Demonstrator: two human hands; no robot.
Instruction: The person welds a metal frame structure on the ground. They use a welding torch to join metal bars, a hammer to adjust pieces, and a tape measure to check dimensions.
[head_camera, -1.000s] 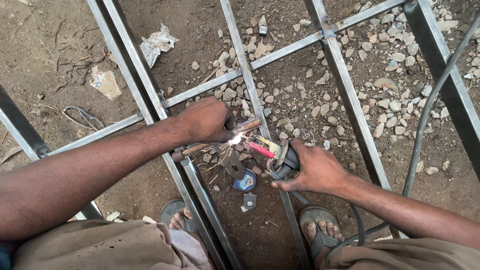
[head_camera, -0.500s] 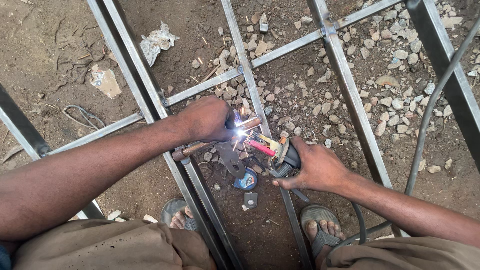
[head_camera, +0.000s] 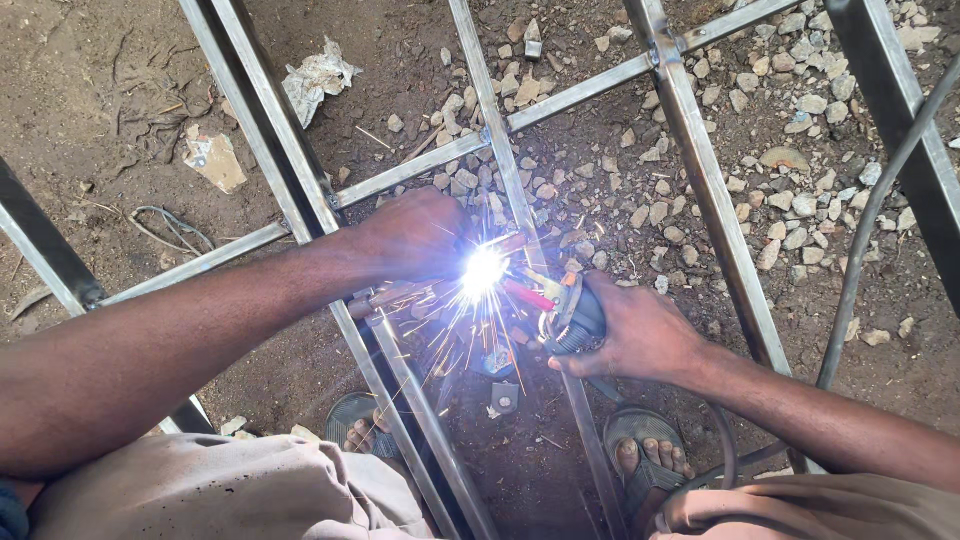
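Observation:
A steel frame (head_camera: 700, 170) of square bars lies on dirt and gravel. My right hand (head_camera: 640, 330) grips a welding electrode holder (head_camera: 572, 312) whose red-tipped rod points left into a bright white arc (head_camera: 484, 272) with sparks flying down. My left hand (head_camera: 415, 235) is closed over a short rusty metal piece (head_camera: 400, 295), pressing it across the frame bars just left of the arc. Glare hides the weld spot.
A black welding cable (head_camera: 860, 260) curves down the right side. My sandalled feet (head_camera: 640, 455) stand between the bars. Crumpled paper (head_camera: 318, 78), a flat stone (head_camera: 215, 160) and loose wire (head_camera: 165, 228) lie on the dirt at left. Small metal bits (head_camera: 503, 398) lie below the arc.
The arc has flared from a small spark into a bright flash with sparks spraying downward. Both hands stay in nearly the same place.

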